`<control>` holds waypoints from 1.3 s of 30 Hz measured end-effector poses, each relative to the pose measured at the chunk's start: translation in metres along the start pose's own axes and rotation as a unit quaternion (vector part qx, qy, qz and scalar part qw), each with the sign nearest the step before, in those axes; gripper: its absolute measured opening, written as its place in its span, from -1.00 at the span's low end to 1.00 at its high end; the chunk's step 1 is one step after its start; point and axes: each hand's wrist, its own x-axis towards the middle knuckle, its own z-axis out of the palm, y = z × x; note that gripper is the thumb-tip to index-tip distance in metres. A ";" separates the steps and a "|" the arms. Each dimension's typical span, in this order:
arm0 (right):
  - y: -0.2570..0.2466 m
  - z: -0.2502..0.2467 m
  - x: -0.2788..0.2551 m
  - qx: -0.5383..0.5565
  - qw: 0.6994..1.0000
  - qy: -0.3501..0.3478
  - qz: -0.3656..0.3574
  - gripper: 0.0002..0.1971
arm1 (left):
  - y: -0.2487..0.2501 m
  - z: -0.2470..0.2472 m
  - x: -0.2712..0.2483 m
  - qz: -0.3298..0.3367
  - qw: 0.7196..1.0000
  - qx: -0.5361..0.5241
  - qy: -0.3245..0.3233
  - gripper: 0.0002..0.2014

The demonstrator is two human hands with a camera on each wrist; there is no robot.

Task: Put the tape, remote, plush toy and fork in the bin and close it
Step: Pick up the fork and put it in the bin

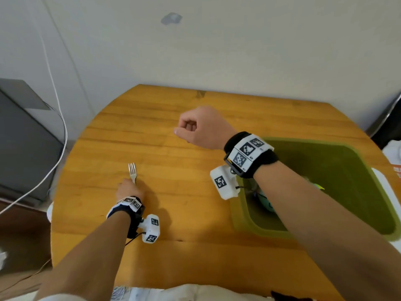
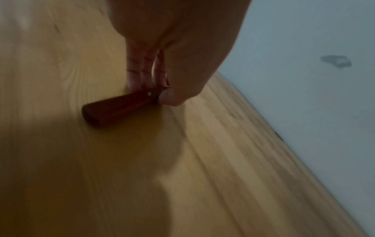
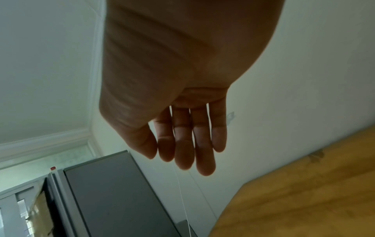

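The left hand (image 1: 130, 189) pinches the fork (image 1: 132, 171) by its dark red handle, flat on the wooden worktop (image 1: 173, 161) — fingers (image 2: 140, 75) clamped with the thumb. The right hand (image 1: 201, 129) hangs loosely curled, empty, beside the open green bin (image 1: 338, 181). The flat fork may slip from so shallow a pinch. White walls, a grey cabinet (image 1: 23, 146) at left.

The steel fork with a dark red handle (image 1: 132, 171) lies flat on the table, tines pointing away; the open olive-green plastic bin (image 1: 338, 170) stands well right.
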 end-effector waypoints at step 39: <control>0.148 -0.150 -0.200 -0.060 0.976 -0.118 0.172 -0.78 | 0.301 -0.005 -0.189 0.094 0.901 -0.306 -0.292 -0.80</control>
